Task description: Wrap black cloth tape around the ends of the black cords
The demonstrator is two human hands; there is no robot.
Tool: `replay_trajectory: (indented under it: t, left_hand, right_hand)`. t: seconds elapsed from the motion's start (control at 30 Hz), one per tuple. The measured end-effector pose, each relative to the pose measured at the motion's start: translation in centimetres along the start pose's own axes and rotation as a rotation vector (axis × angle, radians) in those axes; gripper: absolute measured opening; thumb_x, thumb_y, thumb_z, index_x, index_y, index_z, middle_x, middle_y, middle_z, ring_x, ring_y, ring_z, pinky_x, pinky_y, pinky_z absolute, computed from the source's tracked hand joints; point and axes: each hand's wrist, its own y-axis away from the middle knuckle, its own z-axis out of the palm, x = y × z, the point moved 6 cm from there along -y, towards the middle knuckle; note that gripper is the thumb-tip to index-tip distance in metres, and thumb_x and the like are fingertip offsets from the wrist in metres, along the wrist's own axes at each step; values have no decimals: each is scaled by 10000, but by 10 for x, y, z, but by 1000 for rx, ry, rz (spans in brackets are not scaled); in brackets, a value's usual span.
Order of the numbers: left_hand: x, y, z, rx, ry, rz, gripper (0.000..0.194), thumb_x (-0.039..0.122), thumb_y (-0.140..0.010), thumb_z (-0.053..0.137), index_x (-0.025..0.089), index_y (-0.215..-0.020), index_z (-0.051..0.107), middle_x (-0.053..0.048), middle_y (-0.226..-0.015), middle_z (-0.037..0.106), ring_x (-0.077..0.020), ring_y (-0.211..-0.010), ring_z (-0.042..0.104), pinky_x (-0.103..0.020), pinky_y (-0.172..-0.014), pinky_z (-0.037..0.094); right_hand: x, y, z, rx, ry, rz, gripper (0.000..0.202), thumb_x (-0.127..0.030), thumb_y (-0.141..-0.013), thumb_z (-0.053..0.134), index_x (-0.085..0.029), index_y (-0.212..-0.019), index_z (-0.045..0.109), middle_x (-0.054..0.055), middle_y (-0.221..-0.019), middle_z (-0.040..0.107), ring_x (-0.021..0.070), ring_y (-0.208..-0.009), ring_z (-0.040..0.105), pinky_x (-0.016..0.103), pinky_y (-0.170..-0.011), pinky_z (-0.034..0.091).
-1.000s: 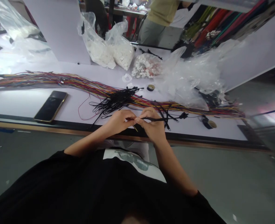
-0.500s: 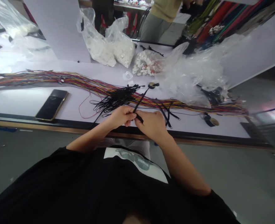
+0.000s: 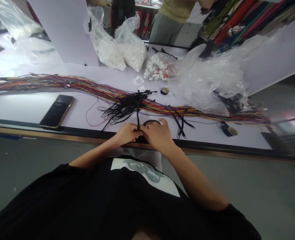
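Slim black cable (image 3: 138, 116) is now turned straight ahead, pinched by left hand (image 3: 127, 134) at black table edge (image 3: 200, 146); dark ring-shaped roll (image 3: 151, 121) is newly exposed at right hand (image 3: 159, 136), grip unclear; wrapping apparently under way.

A long bundle of coloured wires (image 3: 94, 86) stretches across a pale workbench (image 3: 19, 110) in what appears to be a wiring workshop or small factory, amid looped black leads (image 3: 123, 106) and rolls of dark tape (image 3: 164, 91). Clear plastic bags (image 3: 134, 56) of small white parts line the back, while beyond, a person in a yellow top (image 3: 175, 11) stands near strands of many colours (image 3: 230, 21) and another cluttered table (image 3: 149, 3).
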Motion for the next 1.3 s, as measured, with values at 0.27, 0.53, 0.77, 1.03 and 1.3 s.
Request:
replay_trajectory:
  t: [0.27,0.53,0.77,1.03,1.3]
  left_hand:
    - [5,-3,3,-84,-172,21,224,230,-766,460,172,-551,477,53,-392,445,-91,-371,451,-198,-420,317]
    - [13,13,9,-112,46,-78,181,172,-721,472,171,-542,450,79,-389,385,-56,-345,362,-179,-376,254]
    - [26,10,-5,-94,-112,41,220,245,-786,485,165,-581,490,44,-458,489,-83,-430,477,-186,-470,346]
    - [50,4,-11,-81,-556,251,145,216,-799,541,151,-721,644,-76,-766,681,-190,-733,604,-248,-658,391]
    - [43,9,5,139,-909,207,361,280,-908,350,85,-950,651,-178,-910,694,-275,-859,659,-335,-694,468]
  right_hand:
    - [3,0,10,-40,-72,22,280,-226,-843,415,-166,-988,647,106,-886,712,238,-865,609,401,-835,242]
    - [38,-22,16,89,-145,194,224,-157,-783,468,-148,-767,691,122,-771,715,233,-813,621,419,-860,259]
    - [69,-16,21,85,-168,257,424,-285,-798,548,-185,-1209,563,141,-1080,679,295,-1032,578,516,-964,269]
    - [31,2,4,305,-995,231,204,-317,-764,562,-182,-866,676,37,-836,676,167,-768,607,307,-724,470]
    - [36,18,21,605,-1175,638,332,-502,-701,610,-183,-618,571,-28,-510,539,126,-516,490,258,-529,387]
